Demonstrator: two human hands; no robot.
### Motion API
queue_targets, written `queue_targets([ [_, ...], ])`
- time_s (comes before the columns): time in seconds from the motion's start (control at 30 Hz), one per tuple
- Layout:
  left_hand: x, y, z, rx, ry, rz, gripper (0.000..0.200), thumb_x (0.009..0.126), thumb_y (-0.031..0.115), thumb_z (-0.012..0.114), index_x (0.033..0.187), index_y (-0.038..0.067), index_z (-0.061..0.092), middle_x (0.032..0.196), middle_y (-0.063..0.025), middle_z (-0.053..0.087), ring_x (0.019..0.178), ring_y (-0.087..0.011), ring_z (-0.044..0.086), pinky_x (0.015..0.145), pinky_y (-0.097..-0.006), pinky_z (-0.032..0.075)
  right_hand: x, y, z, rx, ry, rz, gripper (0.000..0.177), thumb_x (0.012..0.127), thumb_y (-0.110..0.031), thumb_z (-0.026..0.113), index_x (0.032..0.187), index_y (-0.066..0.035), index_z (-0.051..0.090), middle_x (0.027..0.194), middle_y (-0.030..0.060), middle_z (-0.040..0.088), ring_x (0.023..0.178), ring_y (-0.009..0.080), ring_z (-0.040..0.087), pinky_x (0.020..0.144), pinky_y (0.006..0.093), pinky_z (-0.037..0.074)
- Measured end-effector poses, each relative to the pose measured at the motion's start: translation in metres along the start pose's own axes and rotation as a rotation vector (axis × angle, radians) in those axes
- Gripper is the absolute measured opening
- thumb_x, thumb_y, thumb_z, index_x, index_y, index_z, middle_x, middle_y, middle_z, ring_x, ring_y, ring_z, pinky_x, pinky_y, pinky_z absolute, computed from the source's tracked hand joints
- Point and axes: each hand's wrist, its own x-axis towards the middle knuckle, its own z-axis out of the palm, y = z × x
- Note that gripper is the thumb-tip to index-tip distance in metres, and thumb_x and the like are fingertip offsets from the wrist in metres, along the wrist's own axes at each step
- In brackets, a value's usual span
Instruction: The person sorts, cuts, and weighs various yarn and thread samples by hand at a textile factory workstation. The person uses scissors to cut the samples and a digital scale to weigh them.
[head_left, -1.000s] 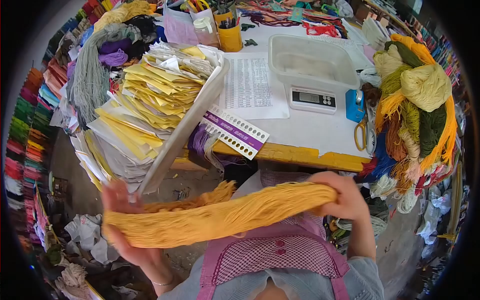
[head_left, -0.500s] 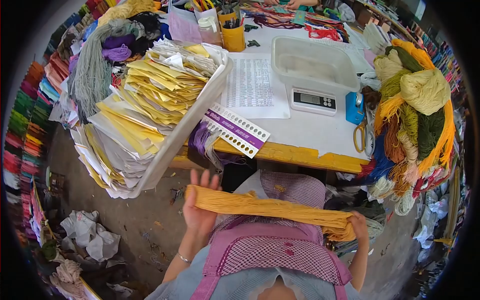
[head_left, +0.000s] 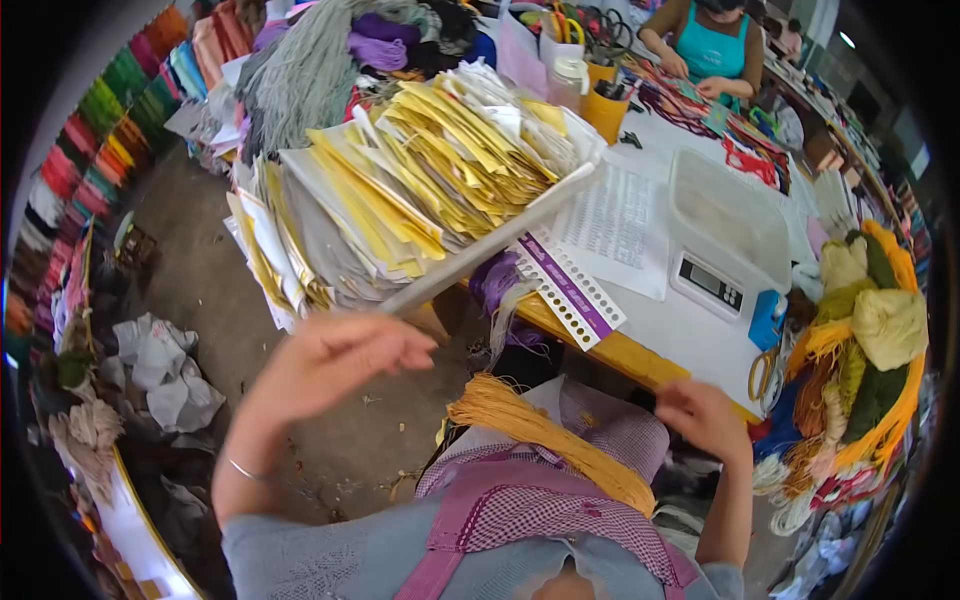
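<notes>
A skein of golden-yellow embroidery thread [head_left: 555,440] lies across my lap on the purple checked apron [head_left: 535,505], with neither hand touching it. Raised to the left of the skein, my left hand [head_left: 345,365] is slightly blurred, its fingers stretched out with nothing in them. It is close to the lower edge of a white tray [head_left: 430,283] packed with yellow and white paper packets [head_left: 430,165]. My right hand [head_left: 705,415] is up near the table's front edge, right of the skein, fingers loosely bent and holding nothing that I can see.
On the table are a purple-and-white hole card [head_left: 570,290], a printed sheet [head_left: 615,225], a digital scale [head_left: 708,285], a clear plastic tub [head_left: 735,220] and scissors [head_left: 762,375]. Thread skeins [head_left: 870,350] bulge at right. A co-worker [head_left: 712,50] sits across the table.
Both hands have let go of the thread skein, which now rests on my lap. My left hand has moved left, and the right hand up. The view has turned toward the left.
</notes>
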Motion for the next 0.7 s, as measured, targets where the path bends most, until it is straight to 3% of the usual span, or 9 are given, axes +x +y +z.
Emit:
queue_targets([
  [0.1,0.039,0.052,-0.045,0.589,-0.009,0.114,0.032,0.095,0.03,0.055,0.092,0.002,0.071,0.077,-0.009,0.069,0.071,-0.0116,0.065,0.065,-0.0273,0.051,0.064,-0.064,-0.013,-0.024,0.122,-0.372,0.017,0.084,-0.016,0.066,0.096,-0.004,0.065,0.088,0.0121,0.066,0.08,0.0249,0.063,0.07,0.0329,0.049],
  [0.17,0.081,0.055,-0.071,0.855,-0.081,0.22,0.026,0.094,0.024,0.057,0.098,0.002,0.069,0.087,-0.0106,0.069,0.078,-0.0185,0.067,0.07,-0.0299,0.051,0.098,-0.104,-0.014,-0.033,0.129,-0.462,0.016,0.086,-0.016,0.064,0.096,-0.004,0.065,0.089,0.0114,0.066,0.081,0.0252,0.062,0.07,0.0327,0.048],
  [0.23,0.123,0.023,-0.093,1.079,0.048,0.493,0.027,0.092,0.026,0.058,0.102,0.003,0.067,0.092,-0.0129,0.068,0.085,-0.0281,0.065,0.076,-0.0363,0.05,0.128,-0.127,-0.014,-0.088,0.209,-0.552,0.015,0.087,-0.017,0.062,0.096,-0.004,0.065,0.088,0.0107,0.066,0.079,0.0264,0.062,0.069,0.0325,0.048],
  [0.3,0.149,0.012,-0.099,1.231,0.041,0.486,0.028,0.093,0.024,0.056,0.109,0.003,0.064,0.1,-0.0146,0.066,0.094,-0.0326,0.062,0.083,-0.0404,0.048,0.157,-0.134,-0.017,-0.047,0.27,-0.614,0.016,0.087,-0.017,0.062,0.094,-0.003,0.065,0.084,0.0095,0.066,0.073,0.0243,0.061,0.066,0.031,0.048],
  [0.33,0.158,0.011,-0.1,1.32,-0.055,0.391,0.03,0.094,0.023,0.054,0.116,0.003,0.059,0.112,-0.0144,0.063,0.102,-0.0326,0.059,0.089,-0.04,0.047,0.168,-0.135,-0.018,0.023,0.284,-0.622,0.016,0.088,-0.017,0.062,0.094,-0.003,0.065,0.081,0.0086,0.065,0.069,0.0215,0.061,0.064,0.0298,0.047],
  [0.43,0.169,-0.009,-0.097,1.255,-0.068,0.499,0.032,0.095,0.022,0.051,0.119,0.002,0.055,0.12,-0.0147,0.058,0.108,-0.0328,0.056,0.092,-0.0399,0.045,0.195,-0.136,-0.023,0.134,0.283,-0.565,0.017,0.089,-0.018,0.061,0.094,-0.002,0.065,0.074,0.0028,0.063,0.066,0.0081,0.054,0.062,0.0249,0.045],
  [0.47,0.171,-0.009,-0.098,1.28,-0.134,0.399,0.034,0.095,0.023,0.05,0.122,0.002,0.053,0.124,-0.0144,0.055,0.112,-0.0324,0.053,0.095,-0.0392,0.044,0.204,-0.136,-0.023,0.135,0.278,-0.552,0.017,0.089,-0.018,0.061,0.094,-0.002,0.065,0.074,0.0028,0.063,0.066,0.0081,0.054,0.062,0.0249,0.045],
  [0.7,0.157,-0.025,-0.097,1.16,-0.166,0.342,0.036,0.096,0.022,0.048,0.125,0.002,0.052,0.127,-0.0158,0.052,0.115,-0.0332,0.051,0.098,-0.0388,0.041,0.251,-0.167,-0.011,0.254,0.283,-0.673,0.019,0.087,-0.016,0.061,0.098,-0.002,0.065,0.082,0.0043,0.068,0.074,0.0109,0.063,0.069,0.0256,0.05],
])
